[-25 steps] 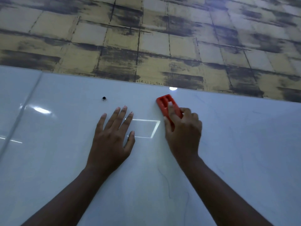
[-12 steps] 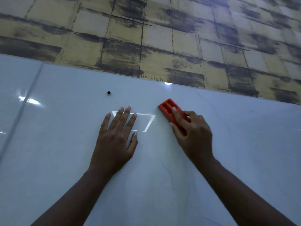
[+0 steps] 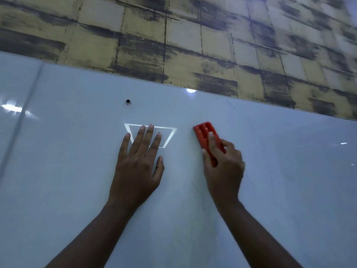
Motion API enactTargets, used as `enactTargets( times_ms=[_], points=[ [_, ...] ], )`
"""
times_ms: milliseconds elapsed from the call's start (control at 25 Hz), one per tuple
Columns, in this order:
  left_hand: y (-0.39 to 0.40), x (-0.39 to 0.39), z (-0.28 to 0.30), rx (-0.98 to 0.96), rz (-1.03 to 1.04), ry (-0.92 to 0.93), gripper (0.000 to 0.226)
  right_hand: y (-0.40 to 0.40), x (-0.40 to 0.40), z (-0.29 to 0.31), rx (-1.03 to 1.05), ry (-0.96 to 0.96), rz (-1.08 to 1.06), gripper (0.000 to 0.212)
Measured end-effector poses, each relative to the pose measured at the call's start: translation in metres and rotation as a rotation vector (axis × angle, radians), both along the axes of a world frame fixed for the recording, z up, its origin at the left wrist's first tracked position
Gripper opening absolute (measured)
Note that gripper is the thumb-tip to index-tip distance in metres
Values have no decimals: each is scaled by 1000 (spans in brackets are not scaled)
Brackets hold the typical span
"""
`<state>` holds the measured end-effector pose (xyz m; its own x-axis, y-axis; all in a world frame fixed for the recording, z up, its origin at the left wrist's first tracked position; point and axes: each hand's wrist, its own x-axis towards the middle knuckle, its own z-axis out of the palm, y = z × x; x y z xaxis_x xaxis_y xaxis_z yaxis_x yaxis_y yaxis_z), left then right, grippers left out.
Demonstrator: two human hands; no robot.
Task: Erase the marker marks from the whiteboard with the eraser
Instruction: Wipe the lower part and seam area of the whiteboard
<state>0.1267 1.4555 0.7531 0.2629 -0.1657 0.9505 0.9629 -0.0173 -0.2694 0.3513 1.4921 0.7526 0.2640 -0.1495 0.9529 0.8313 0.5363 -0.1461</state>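
The glossy whiteboard [image 3: 289, 180] fills the lower two thirds of the head view. My right hand [image 3: 224, 169] grips a red eraser [image 3: 205, 135] and holds it flat against the board, the eraser's far end sticking out past my fingers. To its left my left hand [image 3: 138, 167] rests flat on the board with the fingers straight and spread. Faint thin lines [image 3: 201, 196] run over the surface just left of my right wrist. Others show to the upper right of the eraser.
The board's top edge [image 3: 251, 97] meets a wall of yellow and dark tiles [image 3: 183, 35]. A small black hole or screw [image 3: 127, 101] sits above my left hand. A vertical seam [image 3: 21, 117] crosses the board at far left. Light reflections shine on the surface.
My right hand has shifted the eraser slightly right and down the board. The camera has tilted, so a bright rectangular reflection now lies under my left fingers. My left hand stays flat.
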Motion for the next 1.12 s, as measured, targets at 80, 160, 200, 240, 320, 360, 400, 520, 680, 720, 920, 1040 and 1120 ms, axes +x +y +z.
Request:
enactTargets(
  times_ms=[80, 160, 200, 240, 320, 360, 400, 520, 680, 720, 920, 1040, 1120],
  points=[
    [0, -1, -5, -14, 3, -2, 63, -8, -26, -21, 38, -120, -4, 56],
    [-1, -1, -12, -26, 12, -10, 64, -10, -34, -36, 58, -203, 7, 54],
    [-1, 0, -17, -32, 20, -19, 64, -9, -32, -40, 66, -237, 12, 52],
    [-1, 1, -20, -35, 25, -23, 65, -9, -28, -42, 78, -270, 8, 51],
    [-3, 1, -26, -40, 38, -24, 65, -7, -18, -47, 121, -365, -27, 49],
    [-4, 1, -28, -42, 45, -27, 65, -5, -10, -49, 153, -430, -50, 49],
    [-5, 3, -30, -44, 47, -36, 65, -3, -1, -52, 182, -493, -70, 48],
    [-6, 10, -44, -27, 35, -85, 64, 5, 31, -44, 220, -563, -97, 46],
    [-7, 19, -66, -20, 31, -110, 62, 27, 85, -19, 130, -317, -72, 48],
    [-7, 20, -71, -19, 33, -112, 62, 32, 97, -19, 96, -240, -54, 50],
    [-7, 23, -86, -10, 29, -131, 61, 37, 92, -32, -10, 67, 69, 52],
    [-7, 23, -91, -14, 39, -131, 60, 23, 60, -44, 3, -12, 63, 51],
    [-7, 22, -93, -21, 42, -129, 60, 16, 42, -68, 87, -201, -1, 49]
  ],
)
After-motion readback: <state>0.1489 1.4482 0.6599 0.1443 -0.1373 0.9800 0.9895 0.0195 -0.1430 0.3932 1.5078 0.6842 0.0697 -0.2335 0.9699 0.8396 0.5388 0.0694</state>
